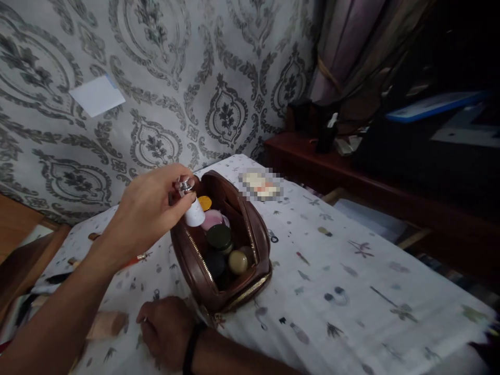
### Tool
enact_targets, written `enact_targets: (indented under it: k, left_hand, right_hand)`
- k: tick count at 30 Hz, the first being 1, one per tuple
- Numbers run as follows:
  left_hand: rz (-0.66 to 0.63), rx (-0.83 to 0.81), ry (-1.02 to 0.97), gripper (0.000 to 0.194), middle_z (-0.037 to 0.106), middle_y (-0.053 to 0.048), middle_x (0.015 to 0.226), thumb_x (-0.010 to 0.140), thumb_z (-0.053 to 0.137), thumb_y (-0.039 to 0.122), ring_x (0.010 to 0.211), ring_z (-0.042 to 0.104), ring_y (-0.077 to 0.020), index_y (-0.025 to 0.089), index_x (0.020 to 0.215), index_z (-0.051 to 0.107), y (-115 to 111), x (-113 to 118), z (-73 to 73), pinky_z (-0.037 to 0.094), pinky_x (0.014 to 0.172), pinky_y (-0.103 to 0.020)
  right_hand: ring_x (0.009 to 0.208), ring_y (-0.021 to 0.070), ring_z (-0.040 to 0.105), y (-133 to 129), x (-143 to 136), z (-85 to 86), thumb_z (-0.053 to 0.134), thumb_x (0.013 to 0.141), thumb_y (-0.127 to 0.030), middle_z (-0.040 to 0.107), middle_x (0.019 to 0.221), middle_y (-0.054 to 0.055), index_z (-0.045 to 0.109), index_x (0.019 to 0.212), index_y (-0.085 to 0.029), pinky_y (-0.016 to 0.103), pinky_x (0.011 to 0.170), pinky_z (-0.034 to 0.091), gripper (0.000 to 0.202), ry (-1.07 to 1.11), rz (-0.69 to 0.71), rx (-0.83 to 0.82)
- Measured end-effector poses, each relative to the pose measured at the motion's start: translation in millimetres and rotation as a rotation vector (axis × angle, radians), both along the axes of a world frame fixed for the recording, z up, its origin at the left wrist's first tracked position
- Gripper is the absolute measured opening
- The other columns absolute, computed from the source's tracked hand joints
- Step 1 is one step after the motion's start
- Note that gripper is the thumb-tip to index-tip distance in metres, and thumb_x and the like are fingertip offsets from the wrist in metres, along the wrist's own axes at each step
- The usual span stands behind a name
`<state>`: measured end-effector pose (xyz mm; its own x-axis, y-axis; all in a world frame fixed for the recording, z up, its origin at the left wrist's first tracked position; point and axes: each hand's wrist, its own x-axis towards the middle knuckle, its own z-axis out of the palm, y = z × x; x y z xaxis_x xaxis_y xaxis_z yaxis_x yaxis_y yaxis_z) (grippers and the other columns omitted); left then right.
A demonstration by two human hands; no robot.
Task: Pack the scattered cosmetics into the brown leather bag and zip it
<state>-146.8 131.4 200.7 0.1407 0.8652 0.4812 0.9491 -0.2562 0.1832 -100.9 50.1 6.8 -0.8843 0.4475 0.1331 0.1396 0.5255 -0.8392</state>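
Observation:
My left hand (156,200) grips a small white bottle (194,211) with a silver neck and clear cap, tilted over the mouth of a brown toiletry bag (260,229). The bag stands unzipped. Inside lie a yellow lid (205,202), a pink round container (212,220), a dark green-lidded jar (219,237) and a beige round-topped item (238,262). Beside the bag's near left side, my right hand (167,330) is curled closed on the table, a dark band at its wrist. A small bright spot shows at its fingers; what they hold, if anything, I cannot make out.
A printed white cloth covers the table (312,271). A blurred beige tube (107,324) and an orange slim item (133,261) lie at left. Behind the bag sits a pixelated pale item (261,186). A patterned wall borders the back; an open drawer (367,221) is at right.

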Motion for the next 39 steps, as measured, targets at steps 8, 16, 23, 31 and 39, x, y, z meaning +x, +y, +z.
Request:
enact_targets:
  k: [8, 16, 23, 31, 39]
  left_hand:
    - [-0.142, -0.092, -0.293, 0.018, 0.061, 0.003, 0.073, 0.081, 0.066, 0.026, 0.062, 0.054, -0.0131, 0.022, 0.098, 0.066, 8.3, 15.4, -4.5, 0.04, 0.058, -0.025]
    - [-0.106, -0.172, -0.15, 0.014, 0.057, 0.007, 0.062, 0.078, 0.064, 0.016, 0.055, 0.053, -0.0122, 0.022, 0.091, 0.063, 19.5, 32.8, -11.8, 0.038, 0.059, -0.025]
    - [-0.161, -0.198, -0.087, 0.01, 0.054, 0.007, 0.062, 0.078, 0.062, 0.015, 0.057, 0.051, -0.0124, 0.021, 0.087, 0.06, 23.4, 36.4, -18.2, 0.036, 0.057, -0.026]
    - [-0.141, -0.368, 0.02, 0.01, 0.058, 0.003, 0.071, 0.079, 0.062, 0.015, 0.065, 0.053, -0.0149, 0.019, 0.088, 0.06, 27.1, 43.5, -23.1, 0.035, 0.058, -0.026]
    - [-0.155, -0.451, 0.114, 0.011, 0.064, -0.003, 0.08, 0.076, 0.062, 0.013, 0.074, 0.06, -0.0189, 0.017, 0.087, 0.06, 35.1, 41.8, -31.7, 0.042, 0.064, -0.028]
  right_hand:
    - [0.087, 0.0209, 0.071, 2.3, 3.5, 5.7, 0.052, 0.086, -0.022, 0.077, 0.095, 0.008, 0.07, 0.104, -0.018, 0.026, 0.075, 0.051, 0.027, -0.032, 0.014, -0.023]
    - [0.078, 0.0176, 0.07, 0.2, 3.3, 3.5, 0.051, 0.086, -0.021, 0.076, 0.085, 0.004, 0.071, 0.102, -0.02, 0.023, 0.071, 0.05, 0.025, -0.008, -0.017, -0.056]
    - [0.085, 0.0194, 0.071, 2.4, 4.7, 8.3, 0.053, 0.086, -0.018, 0.077, 0.092, 0.008, 0.071, 0.107, -0.016, 0.024, 0.078, 0.051, 0.028, -0.028, 0.016, -0.034]
    - [0.087, 0.0191, 0.072, 2.3, 3.3, 9.2, 0.052, 0.088, -0.019, 0.077, 0.094, 0.008, 0.071, 0.11, -0.017, 0.024, 0.08, 0.051, 0.029, -0.054, 0.021, -0.043]
    - [0.085, 0.0182, 0.07, 0.8, 2.7, 2.6, 0.05, 0.09, -0.021, 0.076, 0.091, 0.004, 0.069, 0.105, -0.02, 0.026, 0.079, 0.051, 0.024, -0.011, 0.007, 0.013]
